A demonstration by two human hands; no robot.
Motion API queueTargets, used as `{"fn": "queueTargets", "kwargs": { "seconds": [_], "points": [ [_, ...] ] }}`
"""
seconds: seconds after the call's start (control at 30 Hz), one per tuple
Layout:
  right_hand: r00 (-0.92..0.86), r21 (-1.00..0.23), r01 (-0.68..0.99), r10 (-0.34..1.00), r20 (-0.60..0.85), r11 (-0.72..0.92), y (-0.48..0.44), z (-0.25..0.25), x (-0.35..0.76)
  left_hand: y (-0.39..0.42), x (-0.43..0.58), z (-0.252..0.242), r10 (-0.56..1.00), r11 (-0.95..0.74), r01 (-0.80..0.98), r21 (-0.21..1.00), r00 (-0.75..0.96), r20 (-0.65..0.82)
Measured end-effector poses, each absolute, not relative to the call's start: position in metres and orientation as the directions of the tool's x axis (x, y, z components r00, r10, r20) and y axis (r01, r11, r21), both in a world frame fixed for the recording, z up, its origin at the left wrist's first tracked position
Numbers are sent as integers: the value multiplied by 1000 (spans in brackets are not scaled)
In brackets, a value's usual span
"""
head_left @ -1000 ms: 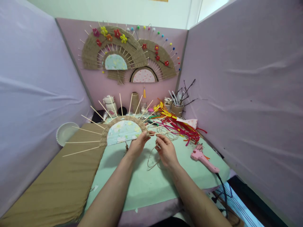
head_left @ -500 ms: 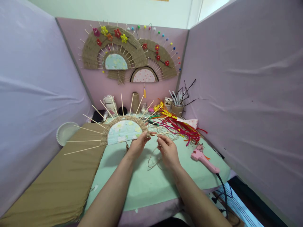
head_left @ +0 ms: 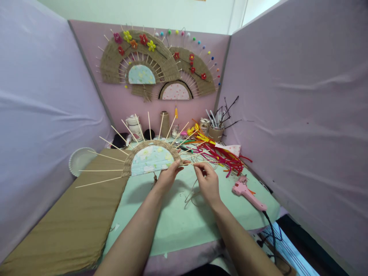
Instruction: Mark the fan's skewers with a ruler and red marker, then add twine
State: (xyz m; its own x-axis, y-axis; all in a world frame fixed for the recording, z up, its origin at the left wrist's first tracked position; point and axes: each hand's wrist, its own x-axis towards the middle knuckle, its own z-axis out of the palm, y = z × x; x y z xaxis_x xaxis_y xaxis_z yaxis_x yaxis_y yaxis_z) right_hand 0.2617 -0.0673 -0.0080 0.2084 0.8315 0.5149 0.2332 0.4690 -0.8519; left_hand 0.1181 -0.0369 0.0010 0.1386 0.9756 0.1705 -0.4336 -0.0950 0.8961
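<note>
A half-round woven fan frame [head_left: 152, 158] with a pale blue floral centre and thin wooden sticks fanning outward is held above the table. My left hand [head_left: 170, 173] grips its lower right corner, thumb on the front and fingers behind. Close by on the right, my right hand [head_left: 207, 180] pinches a strand of twine [head_left: 193, 193] beside the lowest right stick. The twine hangs in a loose loop below the fingers. A small dark knot-like piece [head_left: 155, 177] dangles under the fan's straight edge.
A pink glue gun [head_left: 249, 194] with a black cord lies at right. Red and yellow pipe cleaners [head_left: 227, 155], a twine cone [head_left: 165, 124] and a pot of twigs [head_left: 216, 132] stand behind. At left are a white bowl [head_left: 82, 161] and brown cloth [head_left: 71, 207]. Finished fans [head_left: 138, 50] hang behind.
My right hand has shifted slightly to the right and up along the lowest stick, drawing the twine with it. My left hand still holds the fan frame nearly in place.
</note>
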Motion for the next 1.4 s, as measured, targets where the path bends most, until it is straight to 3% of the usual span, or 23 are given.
{"fn": "queueTargets", "kwargs": {
  "seconds": [0.33, 0.87, 1.4],
  "points": [
    [134, -649, 496, 688, 713, 576, -63, -8, 265, -37, 118, 0, 974, -101, -419, 902, 142, 174],
    [141, -619, 534, 661, 737, 577, -64, -12, 265, -38, 120, -4, 968, -106, -403, 909, 166, 186],
    [145, -617, 530, 655, 742, 582, -65, -14, 267, -35, 120, -7, 969, 27, -366, 930, 240, 66]
  ]
}}
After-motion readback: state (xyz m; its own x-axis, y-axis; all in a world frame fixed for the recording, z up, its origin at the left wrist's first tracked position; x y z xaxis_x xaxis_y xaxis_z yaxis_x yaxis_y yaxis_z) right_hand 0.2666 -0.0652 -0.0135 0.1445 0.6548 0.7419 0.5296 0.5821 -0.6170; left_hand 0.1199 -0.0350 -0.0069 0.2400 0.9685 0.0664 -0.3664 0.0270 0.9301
